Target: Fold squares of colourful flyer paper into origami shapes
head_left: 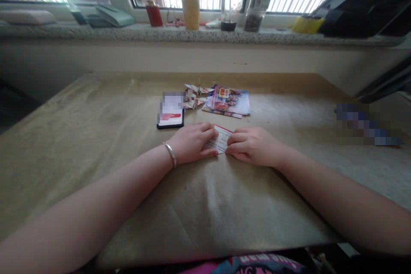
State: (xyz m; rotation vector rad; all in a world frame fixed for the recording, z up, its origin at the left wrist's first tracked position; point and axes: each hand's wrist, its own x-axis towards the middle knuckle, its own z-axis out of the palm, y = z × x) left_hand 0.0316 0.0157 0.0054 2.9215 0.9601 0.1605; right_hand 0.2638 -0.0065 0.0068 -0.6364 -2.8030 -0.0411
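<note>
A small folded sheet of printed paper (221, 139), white with a red edge along its far side, lies on the table between my hands. My left hand (195, 142), with a silver bangle at the wrist, has its fingers closed over the paper's left part. At the right edge, my right hand (248, 145) pinches the paper with bent fingers. Both palms rest low near the tabletop, and the fingers hide parts of the sheet. Just beyond are folded paper cranes (194, 100) and a stack of colourful printed leaflets (233, 102).
A phone (171, 111) with its screen lit lies left of the cranes. A blurred bluish object (366, 125) is at the table's right side. Behind the table (96, 137), the granite windowsill (128, 34) holds a red bottle (154, 13), a yellow cylinder (190, 0) and clear containers (257, 8).
</note>
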